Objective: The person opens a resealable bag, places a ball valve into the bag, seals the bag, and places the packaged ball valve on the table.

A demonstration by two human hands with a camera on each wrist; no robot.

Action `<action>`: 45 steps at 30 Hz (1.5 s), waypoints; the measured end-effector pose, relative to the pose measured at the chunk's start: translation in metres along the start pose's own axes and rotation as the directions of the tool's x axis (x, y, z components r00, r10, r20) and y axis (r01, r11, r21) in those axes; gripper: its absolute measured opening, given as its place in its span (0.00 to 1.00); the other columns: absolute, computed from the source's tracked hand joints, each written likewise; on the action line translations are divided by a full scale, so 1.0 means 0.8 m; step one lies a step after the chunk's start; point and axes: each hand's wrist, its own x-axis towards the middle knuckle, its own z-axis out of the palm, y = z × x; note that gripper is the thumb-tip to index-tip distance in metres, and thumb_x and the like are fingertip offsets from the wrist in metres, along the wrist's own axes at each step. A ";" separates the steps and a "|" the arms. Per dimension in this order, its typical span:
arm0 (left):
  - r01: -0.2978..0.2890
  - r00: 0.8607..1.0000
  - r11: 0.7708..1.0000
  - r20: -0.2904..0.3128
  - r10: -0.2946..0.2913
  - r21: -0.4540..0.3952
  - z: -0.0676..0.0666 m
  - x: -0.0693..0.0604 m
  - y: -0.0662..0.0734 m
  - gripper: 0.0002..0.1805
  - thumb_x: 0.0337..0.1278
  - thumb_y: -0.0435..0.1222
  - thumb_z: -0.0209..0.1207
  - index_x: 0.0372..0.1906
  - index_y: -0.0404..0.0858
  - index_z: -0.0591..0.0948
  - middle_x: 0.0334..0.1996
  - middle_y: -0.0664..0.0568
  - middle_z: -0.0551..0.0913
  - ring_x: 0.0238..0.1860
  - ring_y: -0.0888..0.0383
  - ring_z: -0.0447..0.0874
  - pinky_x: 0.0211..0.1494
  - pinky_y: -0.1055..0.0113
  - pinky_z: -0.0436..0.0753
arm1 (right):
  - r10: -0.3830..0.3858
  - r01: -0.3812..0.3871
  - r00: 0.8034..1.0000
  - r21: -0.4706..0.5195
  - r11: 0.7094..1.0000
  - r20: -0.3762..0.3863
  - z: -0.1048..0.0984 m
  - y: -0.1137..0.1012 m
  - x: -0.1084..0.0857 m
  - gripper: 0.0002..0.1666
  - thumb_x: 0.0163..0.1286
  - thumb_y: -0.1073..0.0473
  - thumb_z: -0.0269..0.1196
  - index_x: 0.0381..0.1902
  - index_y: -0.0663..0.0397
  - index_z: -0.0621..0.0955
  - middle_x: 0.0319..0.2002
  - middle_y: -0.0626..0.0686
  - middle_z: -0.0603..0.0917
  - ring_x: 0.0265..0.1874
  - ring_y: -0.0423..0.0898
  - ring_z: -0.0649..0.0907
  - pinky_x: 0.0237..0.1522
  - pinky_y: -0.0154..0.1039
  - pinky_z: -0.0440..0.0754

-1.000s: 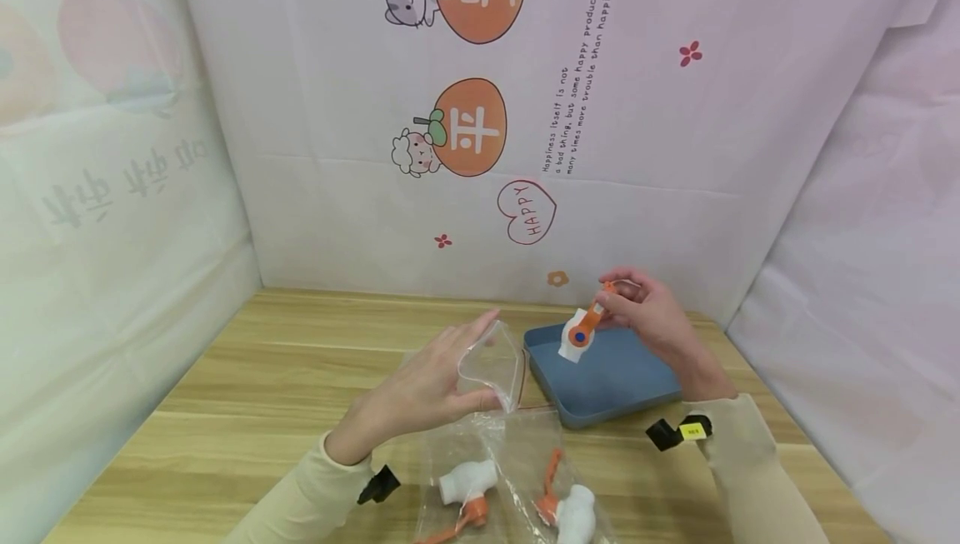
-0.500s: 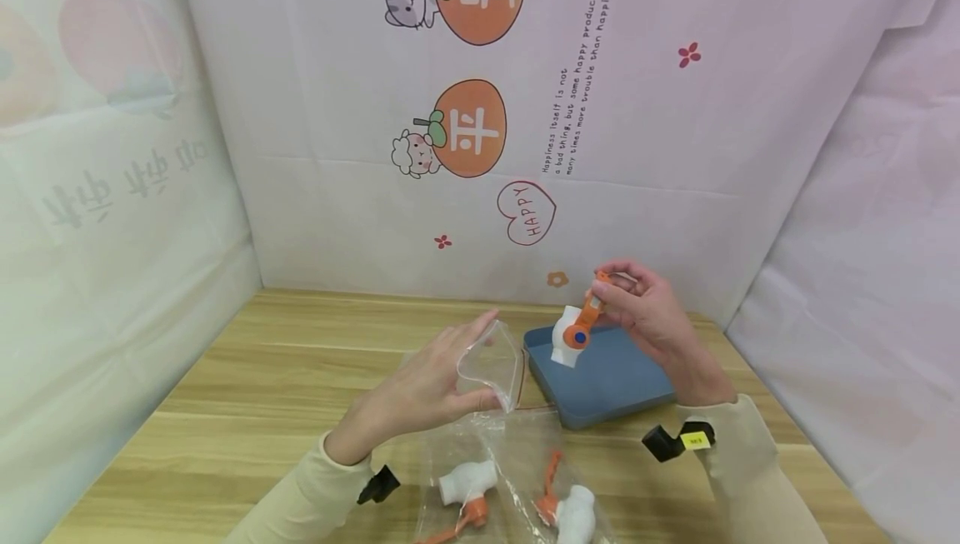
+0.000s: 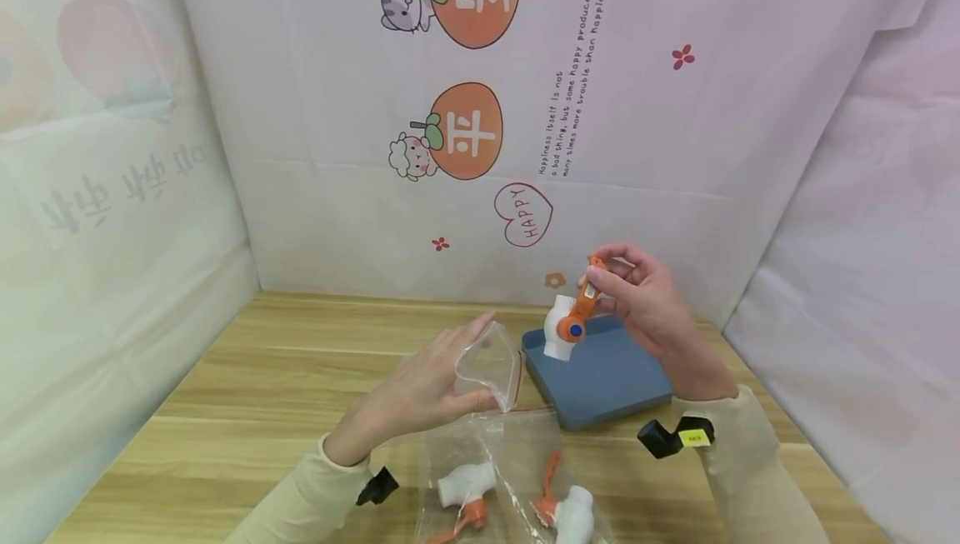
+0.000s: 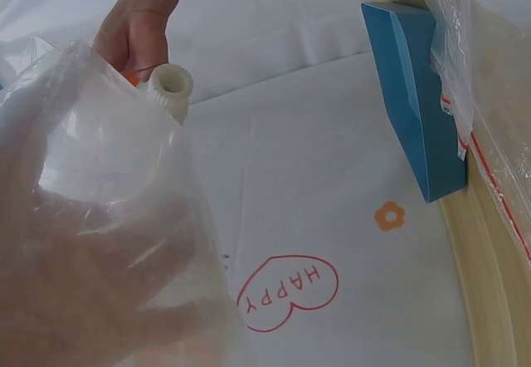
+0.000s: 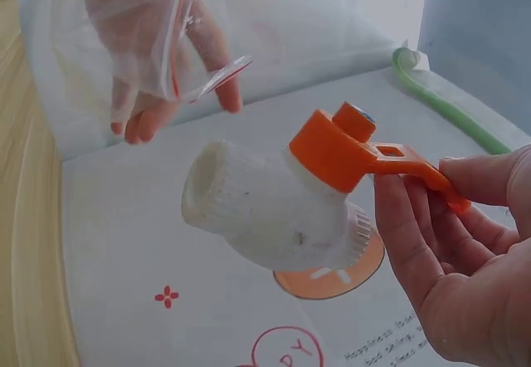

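Observation:
My right hand [image 3: 648, 302] pinches the orange lever of a white plastic ball valve [image 5: 270, 205] between thumb and fingers. The valve hangs in the air over a blue-grey tray [image 3: 600, 394], its body pointing towards the left hand. My left hand [image 3: 416, 377] has its thumb and fingers spread apart at the mouth of a clear zip bag [image 3: 491, 361], which gapes between them. Through the clear plastic, the right wrist view shows the straight fingers of that hand. In the left wrist view the bag covers much of the picture and part of the valve.
Nearer the body, two more valves, a left one [image 3: 467, 484] and a right one [image 3: 573, 515], lie under clear plastic on the wooden table [image 3: 247, 411]. Behind the tray rises a printed white cloth [image 3: 637, 152], with further cloth walls at both sides.
The right hand has lifted slightly and shifted left with the valve, whose body now hangs more upright. My left hand and the bag have stayed almost in place.

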 end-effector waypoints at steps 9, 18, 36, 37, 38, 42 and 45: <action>-0.008 1.000 1.000 0.007 0.008 0.000 0.002 0.001 -0.003 0.53 0.55 0.56 0.65 0.79 0.51 0.46 0.62 0.50 0.77 0.65 0.53 0.72 0.63 0.52 0.77 | -0.107 0.106 0.994 0.035 0.994 0.033 0.022 -0.026 0.000 0.10 0.72 0.72 0.53 0.46 0.56 0.76 0.33 0.49 0.84 0.33 0.42 0.85 0.30 0.36 0.86; -0.005 1.000 1.000 0.010 0.005 -0.006 0.005 0.002 -0.005 0.54 0.55 0.58 0.64 0.79 0.52 0.46 0.63 0.51 0.77 0.66 0.54 0.71 0.65 0.52 0.75 | -0.153 0.150 0.987 0.063 0.987 0.049 0.050 -0.043 -0.005 0.10 0.72 0.73 0.53 0.46 0.57 0.76 0.32 0.49 0.84 0.33 0.42 0.85 0.30 0.36 0.86; -0.070 0.997 0.993 0.015 0.072 -0.095 0.004 0.005 -0.005 0.52 0.57 0.55 0.65 0.78 0.54 0.47 0.69 0.55 0.69 0.70 0.57 0.66 0.71 0.52 0.69 | -0.198 0.204 0.974 -0.043 0.978 0.111 0.095 -0.033 -0.003 0.11 0.70 0.73 0.57 0.46 0.55 0.76 0.32 0.49 0.85 0.32 0.42 0.85 0.33 0.36 0.86; -0.089 0.996 0.991 0.005 0.090 -0.104 0.004 0.006 -0.004 0.51 0.57 0.55 0.65 0.78 0.55 0.47 0.70 0.56 0.68 0.70 0.57 0.66 0.70 0.52 0.70 | -0.196 0.205 0.975 -0.085 0.975 0.105 0.097 -0.032 -0.003 0.11 0.70 0.72 0.58 0.45 0.54 0.76 0.32 0.49 0.86 0.32 0.42 0.85 0.33 0.36 0.86; -0.108 0.994 0.988 -0.005 0.109 -0.112 0.004 0.007 -0.004 0.51 0.57 0.55 0.65 0.78 0.56 0.47 0.70 0.57 0.68 0.70 0.58 0.66 0.70 0.52 0.70 | -0.193 0.204 0.976 -0.124 0.971 0.101 0.099 -0.031 -0.004 0.11 0.69 0.71 0.59 0.45 0.54 0.76 0.32 0.48 0.86 0.31 0.42 0.85 0.33 0.36 0.86; -0.157 0.988 0.973 -0.032 0.153 -0.170 0.003 0.009 -0.003 0.46 0.59 0.52 0.64 0.77 0.55 0.52 0.61 0.58 0.75 0.62 0.60 0.73 0.65 0.56 0.75 | -0.209 0.228 0.972 -0.223 0.948 0.108 0.108 -0.028 -0.007 0.11 0.68 0.69 0.62 0.45 0.54 0.76 0.32 0.47 0.86 0.29 0.41 0.85 0.32 0.37 0.86; -0.162 0.987 0.965 -0.037 0.158 -0.208 0.002 0.009 -0.002 0.43 0.59 0.49 0.65 0.75 0.54 0.55 0.56 0.59 0.76 0.57 0.62 0.75 0.62 0.59 0.77 | -0.235 0.264 0.963 -0.273 0.925 0.134 0.112 -0.024 -0.009 0.11 0.67 0.69 0.62 0.46 0.58 0.75 0.33 0.45 0.86 0.27 0.42 0.84 0.31 0.36 0.86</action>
